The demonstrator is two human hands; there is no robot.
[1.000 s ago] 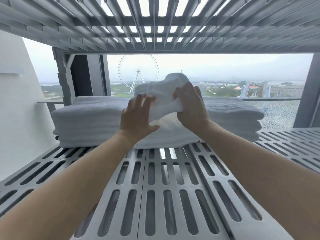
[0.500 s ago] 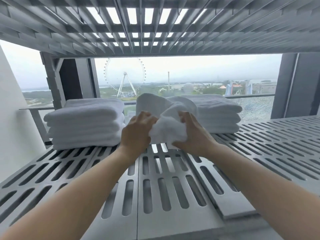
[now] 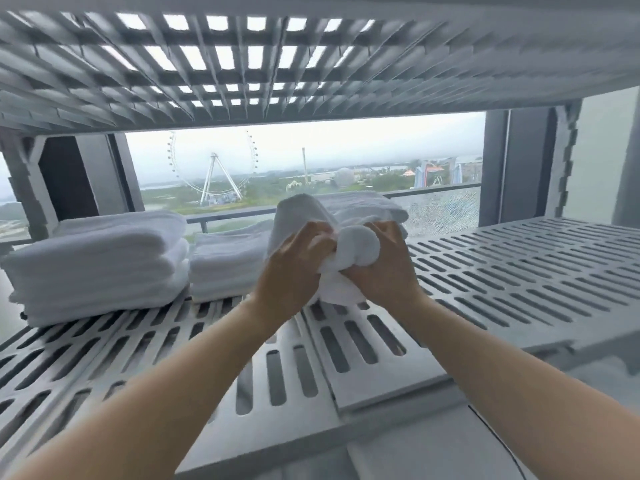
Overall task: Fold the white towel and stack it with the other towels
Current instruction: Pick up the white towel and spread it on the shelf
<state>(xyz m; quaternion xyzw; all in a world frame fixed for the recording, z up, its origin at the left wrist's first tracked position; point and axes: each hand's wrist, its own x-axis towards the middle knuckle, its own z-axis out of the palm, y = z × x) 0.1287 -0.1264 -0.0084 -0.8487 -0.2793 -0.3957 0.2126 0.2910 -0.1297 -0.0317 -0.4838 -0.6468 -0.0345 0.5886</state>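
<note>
White towel [image 3: 298,220] bunched between both hands, held up above the slotted grey shelf [image 3: 519,271], a little right of the middle of the scene. Upper part standing as a loose fold behind the left hand; one end rolled into a round bulge [image 3: 358,245] between the two hands; lower part hanging down under the hands, close over the shelf, touching it or not cannot be told.

Left hand [image 3: 294,271] closed around the towel from the left, fingers curled into the cloth, thumb side up. Right hand [image 3: 384,268] closed on the towel from the right, fingers wrapped under the round bulge, knuckles toward the far side. Both hands nearly touching each other, only cloth between them. Bare forearms reaching in from the near edge.

Large stack of folded white towels [image 3: 97,265] on the shelf at the far left. Smaller folded stack [image 3: 225,261] just beside it to the right, partly hidden by the held towel. Third folded stack [image 3: 367,207] behind the hands, mostly covered.

Upper slotted shelf [image 3: 311,64] overhead. Window [image 3: 346,150] at the far side, with a ferris wheel [image 3: 213,168] and green land outside.
</note>
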